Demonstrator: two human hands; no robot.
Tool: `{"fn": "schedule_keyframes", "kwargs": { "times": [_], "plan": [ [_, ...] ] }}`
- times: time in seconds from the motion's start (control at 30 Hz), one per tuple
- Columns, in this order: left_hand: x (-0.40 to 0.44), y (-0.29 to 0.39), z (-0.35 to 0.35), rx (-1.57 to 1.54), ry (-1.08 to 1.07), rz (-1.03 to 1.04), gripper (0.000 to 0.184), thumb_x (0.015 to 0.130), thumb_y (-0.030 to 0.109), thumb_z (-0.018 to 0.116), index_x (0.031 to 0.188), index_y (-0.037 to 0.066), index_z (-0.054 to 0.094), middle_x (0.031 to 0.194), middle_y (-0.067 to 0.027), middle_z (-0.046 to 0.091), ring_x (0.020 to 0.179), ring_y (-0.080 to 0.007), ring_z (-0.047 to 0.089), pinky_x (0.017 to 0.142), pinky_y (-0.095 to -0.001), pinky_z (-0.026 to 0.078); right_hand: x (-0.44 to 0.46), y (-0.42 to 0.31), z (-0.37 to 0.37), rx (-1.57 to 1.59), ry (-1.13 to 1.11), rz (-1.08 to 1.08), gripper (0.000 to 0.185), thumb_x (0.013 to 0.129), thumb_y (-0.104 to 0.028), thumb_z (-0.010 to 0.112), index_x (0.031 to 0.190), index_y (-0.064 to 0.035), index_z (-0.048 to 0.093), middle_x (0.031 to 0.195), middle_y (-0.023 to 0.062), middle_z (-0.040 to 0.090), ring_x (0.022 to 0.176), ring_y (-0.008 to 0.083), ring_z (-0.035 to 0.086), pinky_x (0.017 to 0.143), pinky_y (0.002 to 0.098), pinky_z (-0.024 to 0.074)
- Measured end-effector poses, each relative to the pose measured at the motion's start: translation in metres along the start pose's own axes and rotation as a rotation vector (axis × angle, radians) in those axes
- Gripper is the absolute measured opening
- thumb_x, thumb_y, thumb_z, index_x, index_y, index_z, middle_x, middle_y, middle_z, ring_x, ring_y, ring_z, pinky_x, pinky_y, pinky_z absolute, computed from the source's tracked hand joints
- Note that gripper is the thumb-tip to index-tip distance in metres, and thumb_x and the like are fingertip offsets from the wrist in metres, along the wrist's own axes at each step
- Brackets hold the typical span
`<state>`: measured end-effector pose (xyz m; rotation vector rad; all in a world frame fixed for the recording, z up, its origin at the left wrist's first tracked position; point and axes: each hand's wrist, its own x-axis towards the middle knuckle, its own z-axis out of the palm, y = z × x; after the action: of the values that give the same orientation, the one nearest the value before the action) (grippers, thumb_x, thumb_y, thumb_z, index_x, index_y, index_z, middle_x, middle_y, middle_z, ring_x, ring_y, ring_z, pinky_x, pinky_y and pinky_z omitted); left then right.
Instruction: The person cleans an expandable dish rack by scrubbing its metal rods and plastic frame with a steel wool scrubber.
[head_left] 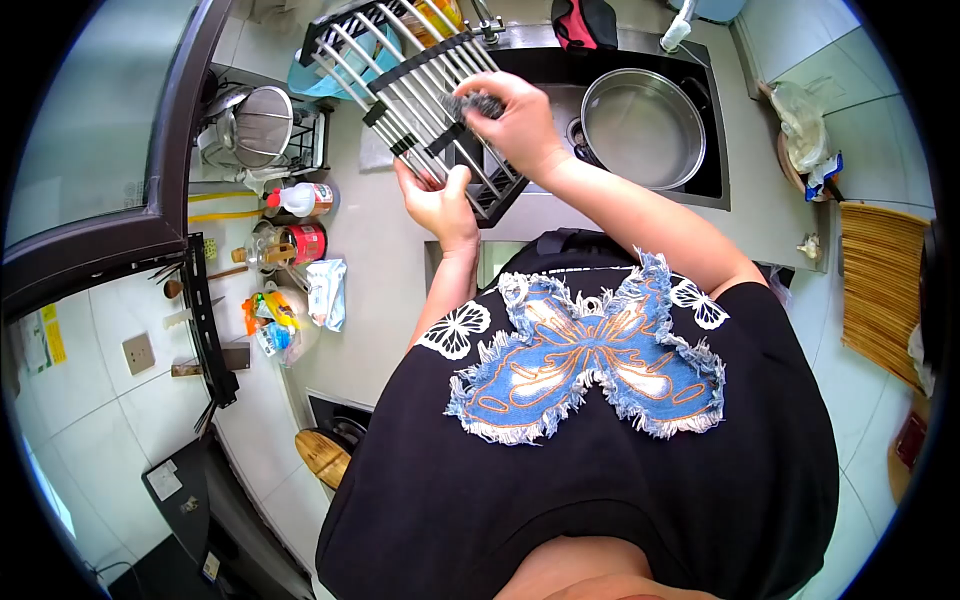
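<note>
Right hand (pixel 522 125) holding a grey scrubber (pixel 480 106) at a metal rack's (pixel 430 66) bars.
Its fingers are pinching the scrubber, while the left hand's (pixel 443 212) fingers are gripping the near edge of the rack, which is tilting over the sink's (pixel 716 150) left side; a pot (pixel 643 128) is sitting in the sink, and a red-capped bottle (pixel 305 199) is resting farther left.

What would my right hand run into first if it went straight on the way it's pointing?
Most likely the bars of the slatted rack, with the grey scourer in your right hand meeting them first; whether it already touches is hard to tell.
</note>
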<state>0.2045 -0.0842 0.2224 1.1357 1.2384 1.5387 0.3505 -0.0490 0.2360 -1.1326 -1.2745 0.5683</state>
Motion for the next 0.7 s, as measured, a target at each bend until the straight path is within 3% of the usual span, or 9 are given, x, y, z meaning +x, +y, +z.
{"fn": "schedule_keyframes", "kwargs": {
  "times": [0.1,0.23,0.37,0.43,0.5,0.6,0.7],
  "plan": [
    [-0.002,0.006,0.004,-0.044,-0.039,0.003,0.068,0.073,-0.009,0.064,0.139,0.001,0.048,0.113,-0.0039,0.064,0.093,-0.0114,0.065,0.083,-0.0249,0.051,-0.019,-0.002,0.003,-0.066,-0.045,-0.065,0.024,0.081,-0.004,0.074,0.104,-0.0086,0.076,0.096,0.0110,0.071,0.091,0.0284,0.069,0.082,0.0349,0.0551],
    [-0.004,0.000,-0.004,-0.014,-0.038,-0.021,0.068,0.074,-0.009,0.064,0.139,0.000,0.048,0.113,-0.0044,0.064,0.093,-0.0117,0.065,0.084,-0.0256,0.052,-0.016,0.002,-0.006,-0.126,-0.087,0.032,0.021,0.081,-0.004,0.075,0.101,-0.0090,0.078,0.092,0.0102,0.071,0.086,0.0266,0.069,0.078,0.0337,0.0547],
    [-0.001,-0.003,0.000,-0.019,-0.032,-0.011,0.068,0.074,-0.009,0.063,0.140,0.000,0.048,0.113,-0.0048,0.065,0.093,-0.0123,0.065,0.084,-0.0265,0.052,-0.002,-0.014,-0.010,-0.020,0.056,0.031,0.025,0.080,-0.004,0.074,0.104,-0.0101,0.077,0.090,0.0105,0.070,0.082,0.0248,0.068,0.075,0.0325,0.0538],
    [0.000,0.003,0.004,-0.044,-0.035,0.016,0.067,0.073,-0.009,0.063,0.139,0.001,0.049,0.111,-0.0043,0.065,0.091,-0.0121,0.065,0.083,-0.0263,0.052,-0.005,-0.013,-0.002,-0.035,-0.022,-0.084,0.030,0.079,-0.004,0.074,0.109,-0.0101,0.076,0.093,0.0111,0.068,0.087,0.0270,0.067,0.077,0.0335,0.0540],
    [0.002,0.009,0.004,-0.015,-0.042,-0.002,0.067,0.073,-0.009,0.062,0.137,0.001,0.049,0.109,-0.0037,0.065,0.091,-0.0119,0.065,0.082,-0.0261,0.053,-0.024,-0.010,0.001,-0.081,-0.093,-0.076,0.030,0.078,-0.003,0.076,0.107,-0.0098,0.074,0.095,0.0111,0.065,0.090,0.0322,0.066,0.079,0.0380,0.0549],
    [0.008,0.010,0.005,-0.108,0.037,-0.009,0.058,0.075,-0.012,0.059,0.132,0.001,0.055,0.108,-0.0036,0.067,0.090,-0.0128,0.065,0.081,-0.0267,0.052,-0.038,0.002,-0.005,-0.175,-0.246,-0.056,0.029,0.076,0.000,0.075,0.103,-0.0085,0.074,0.094,0.0096,0.067,0.088,0.0316,0.067,0.079,0.0377,0.0553],
    [0.009,0.010,0.003,-0.124,0.011,-0.008,0.058,0.075,-0.011,0.060,0.132,0.001,0.055,0.107,-0.0029,0.066,0.089,-0.0117,0.063,0.081,-0.0262,0.051,-0.017,-0.010,-0.006,-0.081,-0.055,-0.151,0.027,0.076,0.001,0.073,0.102,-0.0080,0.074,0.091,0.0100,0.068,0.088,0.0294,0.068,0.079,0.0365,0.0552]
  ]
}}
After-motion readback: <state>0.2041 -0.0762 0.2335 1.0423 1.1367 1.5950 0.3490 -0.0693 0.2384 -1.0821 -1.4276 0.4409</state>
